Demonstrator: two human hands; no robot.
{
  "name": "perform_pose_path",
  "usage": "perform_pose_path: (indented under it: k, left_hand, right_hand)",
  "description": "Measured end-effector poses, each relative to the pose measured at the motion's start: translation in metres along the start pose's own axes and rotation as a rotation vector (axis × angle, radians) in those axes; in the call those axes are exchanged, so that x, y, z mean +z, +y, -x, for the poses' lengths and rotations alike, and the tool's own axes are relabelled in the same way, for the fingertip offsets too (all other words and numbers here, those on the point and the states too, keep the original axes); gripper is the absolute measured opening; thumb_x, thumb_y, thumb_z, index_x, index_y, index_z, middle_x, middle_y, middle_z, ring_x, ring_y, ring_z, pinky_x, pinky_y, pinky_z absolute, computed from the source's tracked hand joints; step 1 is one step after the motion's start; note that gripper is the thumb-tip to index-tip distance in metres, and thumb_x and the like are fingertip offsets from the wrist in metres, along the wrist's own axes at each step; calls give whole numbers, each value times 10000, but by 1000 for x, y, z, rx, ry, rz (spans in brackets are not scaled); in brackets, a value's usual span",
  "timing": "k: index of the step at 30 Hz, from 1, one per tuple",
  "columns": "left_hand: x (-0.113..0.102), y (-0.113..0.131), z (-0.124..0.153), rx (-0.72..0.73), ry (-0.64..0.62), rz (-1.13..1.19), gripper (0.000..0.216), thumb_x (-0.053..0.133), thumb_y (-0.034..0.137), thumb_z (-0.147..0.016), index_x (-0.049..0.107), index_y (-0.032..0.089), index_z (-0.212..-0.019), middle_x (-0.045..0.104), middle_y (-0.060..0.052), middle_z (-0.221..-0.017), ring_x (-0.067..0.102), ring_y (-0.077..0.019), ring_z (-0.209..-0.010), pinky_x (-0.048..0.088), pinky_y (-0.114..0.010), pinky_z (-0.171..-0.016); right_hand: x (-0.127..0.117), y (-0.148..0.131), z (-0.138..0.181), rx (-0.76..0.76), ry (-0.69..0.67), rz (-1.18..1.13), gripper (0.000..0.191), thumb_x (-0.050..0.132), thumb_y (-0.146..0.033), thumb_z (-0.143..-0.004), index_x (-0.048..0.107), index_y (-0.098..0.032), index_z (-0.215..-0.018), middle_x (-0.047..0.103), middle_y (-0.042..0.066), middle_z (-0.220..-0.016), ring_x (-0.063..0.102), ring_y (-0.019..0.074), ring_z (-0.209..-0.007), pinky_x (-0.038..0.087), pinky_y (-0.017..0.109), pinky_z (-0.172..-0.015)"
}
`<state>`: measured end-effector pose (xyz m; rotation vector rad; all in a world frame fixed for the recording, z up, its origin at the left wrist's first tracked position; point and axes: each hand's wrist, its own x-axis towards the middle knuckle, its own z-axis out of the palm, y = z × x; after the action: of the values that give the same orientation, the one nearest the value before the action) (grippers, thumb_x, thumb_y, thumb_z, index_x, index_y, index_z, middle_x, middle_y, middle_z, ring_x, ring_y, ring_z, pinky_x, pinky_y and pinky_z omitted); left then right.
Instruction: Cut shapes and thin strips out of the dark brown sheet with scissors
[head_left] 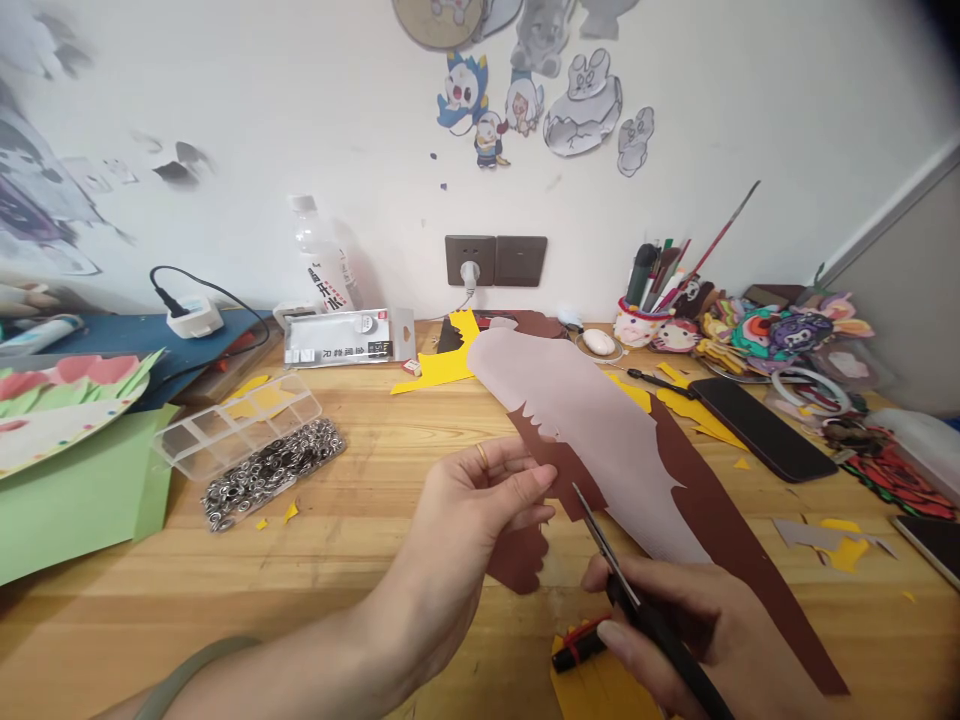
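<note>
My left hand pinches a piece of dark brown paper between thumb and fingers. A scalloped edge of brown hangs below that hand. In my right hand is a pair of black-handled scissors, its blades pointing up and left at the brown paper. Whether the blades touch the paper I cannot tell. Behind both hands lies a large curling sheet, pale mauve on one face and brown on the other, with cut, jagged edges. Under my right hand are a black pen and a yellow piece.
A clear compartment box of metal rings stands left, beside green paper. Yellow scraps lie at the back. A water bottle stands by the wall. At right are a black phone and a decorated pen cup.
</note>
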<state>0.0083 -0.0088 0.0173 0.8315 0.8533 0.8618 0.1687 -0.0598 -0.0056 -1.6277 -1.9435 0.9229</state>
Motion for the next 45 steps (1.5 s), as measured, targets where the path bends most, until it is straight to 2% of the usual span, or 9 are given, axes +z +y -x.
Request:
perform_pose_path:
  k: [7,18,21,25,33,36,42,45]
  left_hand:
    - [-1,0,0,-14,-1,-10,211,577,329,-742,601,147,-844,612,-65,-756,538,-118,-621,407,-231,-568]
    - [-1,0,-1,-7,1,-6,199,583,334,-735,601,154,-817,592,-41,-697,520,-108,-592,405,-219,-532]
    - [0,1,-1,-6,17,-2,197,592,317,-730,605,162,-851,614,-50,-744,550,-123,-641,423,-230,-574]
    - [0,-1,-2,-5,52,12,221,620,303,-708,578,163,-874,621,-59,-804,576,-151,-713,438,-255,-629]
    - [2,-6,0,-45,9,-19,181,600,291,-714,529,163,-820,544,-11,-674,516,-109,-523,370,-222,-460]
    - [4,-7,0,-49,0,-26,158,585,286,-724,520,163,-801,532,-3,-645,507,-105,-505,350,-216,-450]
    - [3,-8,-1,-50,6,-33,185,599,295,-713,530,163,-822,554,-16,-674,501,-99,-509,345,-210,-448]
    - [1,-9,0,-40,-2,-29,203,607,304,-710,540,159,-835,561,-22,-691,495,-94,-528,351,-205,-459]
  right_hand:
    - [-1,0,1,27,12,-70,118,556,-156,-663,669,-185,-644,613,-25,-486,525,97,-383,422,131,-354]
    - [2,1,0,61,-9,-102,134,536,-209,-701,641,-183,-622,503,-50,-437,398,62,-324,328,140,-299]
    - [3,2,1,73,11,-133,77,563,-202,-672,639,-192,-661,506,-57,-439,418,70,-336,350,144,-318]
    - [3,-1,0,107,21,-153,110,563,-174,-639,655,-192,-697,523,-51,-455,418,74,-339,364,155,-322]
    - [5,4,1,137,-26,-226,136,568,-179,-663,653,-216,-763,515,-58,-485,412,64,-342,391,146,-332]
    - [5,4,1,171,-10,-212,139,576,-195,-654,645,-206,-775,549,-43,-522,429,71,-347,399,156,-326]
    - [4,3,2,128,-25,-187,102,551,-178,-669,637,-199,-719,494,-59,-465,424,69,-354,375,146,-330]
    - [6,7,4,123,-11,-193,105,554,-196,-686,634,-200,-754,515,-55,-488,431,67,-350,371,144,-322]
